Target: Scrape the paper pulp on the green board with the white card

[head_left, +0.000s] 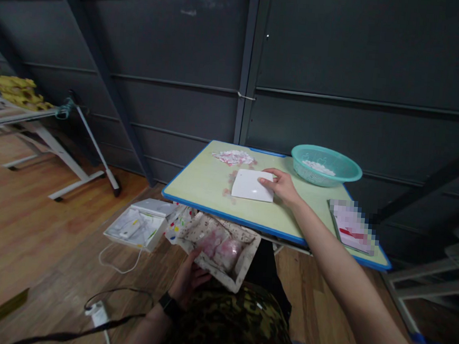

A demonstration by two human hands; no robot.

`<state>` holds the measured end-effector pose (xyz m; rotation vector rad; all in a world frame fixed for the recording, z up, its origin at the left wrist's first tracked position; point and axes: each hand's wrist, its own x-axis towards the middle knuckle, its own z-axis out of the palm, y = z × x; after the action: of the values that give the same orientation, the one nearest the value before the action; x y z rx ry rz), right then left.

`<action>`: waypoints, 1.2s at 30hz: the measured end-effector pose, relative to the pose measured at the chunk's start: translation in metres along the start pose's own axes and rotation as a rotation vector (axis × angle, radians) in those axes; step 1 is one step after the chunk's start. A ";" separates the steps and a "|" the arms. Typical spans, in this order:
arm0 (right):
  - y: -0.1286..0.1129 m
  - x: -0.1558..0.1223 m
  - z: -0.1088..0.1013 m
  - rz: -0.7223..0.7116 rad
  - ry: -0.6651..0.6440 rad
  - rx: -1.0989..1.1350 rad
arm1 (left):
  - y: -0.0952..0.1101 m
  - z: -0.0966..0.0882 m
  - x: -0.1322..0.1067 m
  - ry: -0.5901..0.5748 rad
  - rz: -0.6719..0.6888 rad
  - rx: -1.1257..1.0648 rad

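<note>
My right hand (282,187) reaches out over a small table (205,183) with a pale green top and blue rim. Its fingers rest on the right edge of a white square card or tile (250,185), pinching it. My left hand (190,277), with a dark wristband, is low by my lap. It grips the near edge of a stained cardboard box (241,268) holding pinkish bundles in plastic (223,248). The box is held just under the table's front edge.
A teal basket (326,166) with white bits stands at the table's back right. A heap of white and pink scraps (234,157) lies at the back. A blurred booklet (352,227) lies at right. An open white box (140,226) and cables lie on the wooden floor.
</note>
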<state>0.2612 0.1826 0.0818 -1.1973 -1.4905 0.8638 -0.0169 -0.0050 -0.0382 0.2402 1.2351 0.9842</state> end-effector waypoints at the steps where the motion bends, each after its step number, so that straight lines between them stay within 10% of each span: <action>1: -0.001 0.000 0.000 0.002 -0.022 0.008 | 0.003 0.001 -0.002 0.001 0.008 -0.002; 18: -0.007 -0.003 -0.001 0.062 -0.038 0.077 | 0.031 0.014 -0.027 -0.023 0.053 -0.005; 36: -0.012 -0.007 -0.011 0.180 -0.356 0.113 | 0.034 0.011 -0.026 -0.042 0.054 -0.018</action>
<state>0.2685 0.1722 0.0936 -1.1470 -1.6040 1.3202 -0.0239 -0.0006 0.0053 0.2799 1.1862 1.0321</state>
